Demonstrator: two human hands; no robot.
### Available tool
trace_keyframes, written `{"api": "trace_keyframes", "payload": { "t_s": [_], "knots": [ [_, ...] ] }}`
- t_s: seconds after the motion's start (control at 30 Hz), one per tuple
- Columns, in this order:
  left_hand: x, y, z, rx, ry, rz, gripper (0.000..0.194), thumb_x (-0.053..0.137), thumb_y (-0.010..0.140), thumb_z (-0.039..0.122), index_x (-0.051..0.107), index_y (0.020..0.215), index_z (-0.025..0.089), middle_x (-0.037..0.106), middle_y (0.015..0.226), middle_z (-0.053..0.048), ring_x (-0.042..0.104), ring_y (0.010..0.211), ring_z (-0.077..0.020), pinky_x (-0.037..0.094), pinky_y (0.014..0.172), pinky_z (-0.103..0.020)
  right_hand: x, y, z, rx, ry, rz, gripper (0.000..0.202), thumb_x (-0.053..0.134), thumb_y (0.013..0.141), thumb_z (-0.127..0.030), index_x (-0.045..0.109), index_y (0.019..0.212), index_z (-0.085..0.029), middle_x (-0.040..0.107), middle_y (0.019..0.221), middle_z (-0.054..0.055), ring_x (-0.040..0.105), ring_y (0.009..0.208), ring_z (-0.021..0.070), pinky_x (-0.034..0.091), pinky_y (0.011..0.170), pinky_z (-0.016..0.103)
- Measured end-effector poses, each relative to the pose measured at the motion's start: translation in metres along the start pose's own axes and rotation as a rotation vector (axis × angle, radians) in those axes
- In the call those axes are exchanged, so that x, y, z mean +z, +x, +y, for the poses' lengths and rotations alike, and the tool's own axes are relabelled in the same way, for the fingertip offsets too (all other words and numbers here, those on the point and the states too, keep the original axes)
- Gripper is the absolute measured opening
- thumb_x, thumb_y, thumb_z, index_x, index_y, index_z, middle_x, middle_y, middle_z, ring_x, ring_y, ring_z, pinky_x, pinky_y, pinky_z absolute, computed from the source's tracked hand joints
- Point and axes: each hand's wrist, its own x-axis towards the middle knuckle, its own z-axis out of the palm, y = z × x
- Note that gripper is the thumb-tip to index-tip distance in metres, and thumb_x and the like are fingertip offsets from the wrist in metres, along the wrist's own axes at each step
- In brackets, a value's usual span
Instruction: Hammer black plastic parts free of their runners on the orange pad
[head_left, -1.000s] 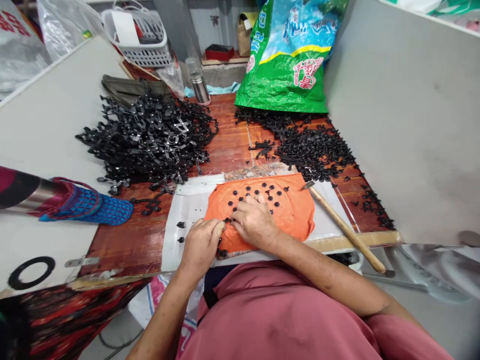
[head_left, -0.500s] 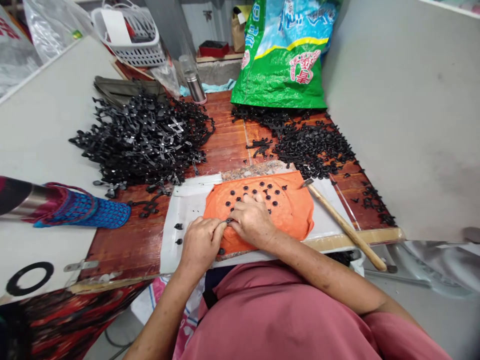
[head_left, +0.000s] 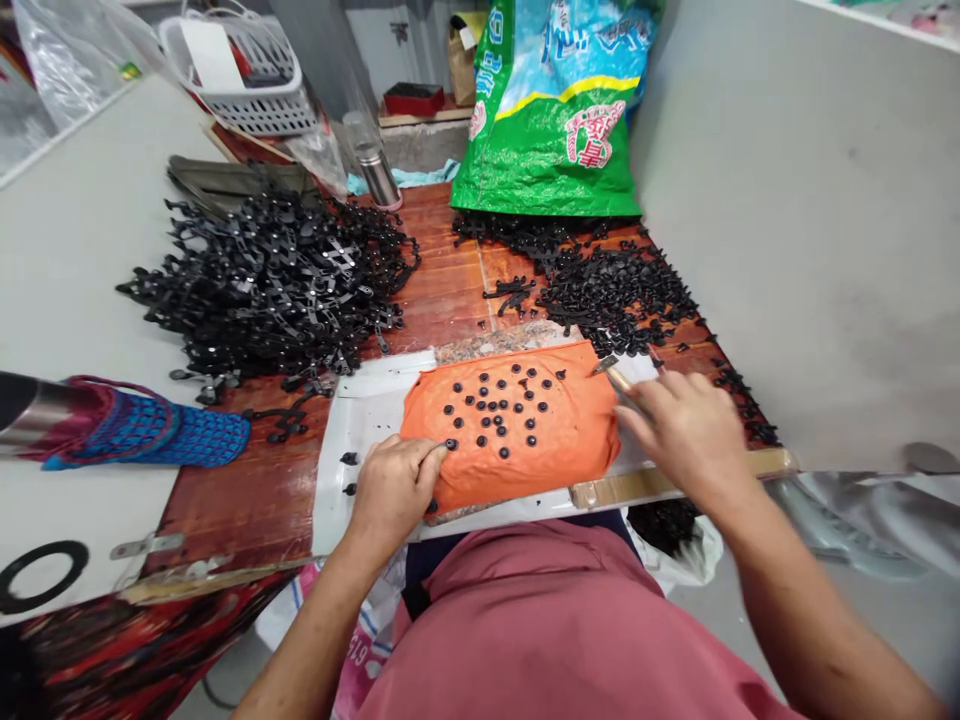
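My left hand [head_left: 394, 490] rests at the left edge of an orange cloth [head_left: 559, 460], thumb and forefinger pinching a small black plastic part [head_left: 451, 444]. Several small round black pieces [head_left: 503, 452] are scattered over the middle of the cloth. At the cloth's right side, my right hand [head_left: 694, 430] is wrapped around the wooden handle of a hammer [head_left: 616, 379]. The hammer's metal head points left at the cloth's upper right corner. Most of the handle is hidden under the hand and wrist.
A big heap of black linked parts [head_left: 262, 290] lies at the left, with a bottle in a blue knitted sleeve [head_left: 172, 428] nearer. Loose black pieces [head_left: 600, 290] pile up before a green bag [head_left: 547, 180]. Grey boards [head_left: 795, 230] flank the wooden table [head_left: 442, 270].
My right hand has left the cloth's middle and moved right onto the hammer's handle, uncovering the round black pieces. My left hand keeps its pinch on the part. The view has shifted slightly.
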Motion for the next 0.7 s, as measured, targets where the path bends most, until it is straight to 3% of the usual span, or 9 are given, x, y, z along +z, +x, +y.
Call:
{"api": "trace_keyframes", "payload": {
  "t_s": [0.1,0.2,0.27,0.37,0.47,0.53,0.63,0.7],
  "knots": [
    [-0.001,0.002,-0.002,-0.006,-0.022,-0.025,0.039,0.045,0.1,0.035,0.07,0.073,0.022,0.072,0.07,-0.004,0.061,0.072,-0.021,0.04,0.074,-0.032,0.011,-0.027,0.045,0.113,-0.009,-0.218,0.041,0.059,0.092,-0.057,0.066,0.098,-0.018,0.069,0.093,0.012,0.06,0.086,0.0298,0.036,0.067,0.035],
    [-0.003,0.004,-0.002,-0.017,-0.031,-0.061,0.037,0.044,0.099,0.033,0.069,0.073,0.021,0.072,0.072,-0.004,0.061,0.072,-0.0211,0.039,0.072,-0.032,0.027,-0.036,0.063,0.221,0.189,-0.428,0.035,0.053,0.092,-0.057,0.059,0.089,-0.023,0.068,0.078,0.005,0.062,0.07,0.0236,0.034,0.058,0.03],
    [-0.006,0.005,0.0,-0.024,-0.033,-0.091,0.036,0.044,0.098,0.032,0.068,0.074,0.021,0.072,0.073,-0.004,0.061,0.073,-0.0215,0.039,0.072,-0.032,0.033,-0.037,0.066,0.276,0.29,-0.416,0.029,0.051,0.091,-0.052,0.055,0.086,-0.024,0.064,0.07,0.002,0.061,0.062,0.0215,0.033,0.056,0.029],
    [-0.009,0.005,0.003,-0.026,-0.024,-0.117,0.035,0.042,0.097,0.028,0.066,0.074,0.02,0.072,0.073,-0.005,0.062,0.075,-0.0219,0.04,0.073,-0.033,0.028,-0.04,0.067,0.305,0.395,-0.295,0.025,0.052,0.087,-0.047,0.053,0.095,-0.023,0.061,0.067,0.001,0.059,0.058,0.0212,0.037,0.055,0.029],
    [-0.009,0.005,0.005,-0.012,-0.02,-0.127,0.031,0.042,0.094,0.021,0.064,0.073,0.02,0.071,0.075,-0.005,0.062,0.076,-0.0214,0.041,0.076,-0.033,0.01,-0.049,0.055,0.276,0.546,-0.206,0.037,0.052,0.091,-0.045,0.054,0.119,-0.02,0.068,0.085,0.004,0.063,0.068,0.0218,0.045,0.063,0.03],
    [-0.009,0.004,0.007,-0.006,-0.006,-0.119,0.031,0.042,0.094,0.021,0.064,0.073,0.019,0.072,0.075,-0.006,0.061,0.075,-0.0217,0.041,0.077,-0.035,-0.003,-0.055,0.037,0.201,0.675,-0.199,0.035,0.048,0.097,-0.043,0.055,0.124,-0.022,0.07,0.096,0.005,0.066,0.078,0.0218,0.048,0.069,0.029],
    [-0.01,0.004,0.009,-0.004,0.015,-0.104,0.031,0.043,0.096,0.022,0.066,0.076,0.018,0.073,0.078,-0.008,0.062,0.075,-0.0228,0.041,0.08,-0.036,-0.016,-0.059,-0.003,0.076,0.824,-0.361,0.026,0.041,0.103,-0.041,0.06,0.106,-0.023,0.068,0.08,0.001,0.062,0.069,0.0188,0.047,0.063,0.027],
    [-0.011,0.005,0.01,-0.006,0.021,-0.109,0.03,0.044,0.096,0.023,0.068,0.079,0.018,0.075,0.081,-0.008,0.063,0.078,-0.0235,0.041,0.082,-0.037,-0.018,-0.057,-0.029,0.007,0.859,-0.47,0.024,0.04,0.104,-0.038,0.06,0.105,-0.024,0.069,0.079,0.001,0.064,0.069,0.0186,0.048,0.063,0.027]
  ]
}}
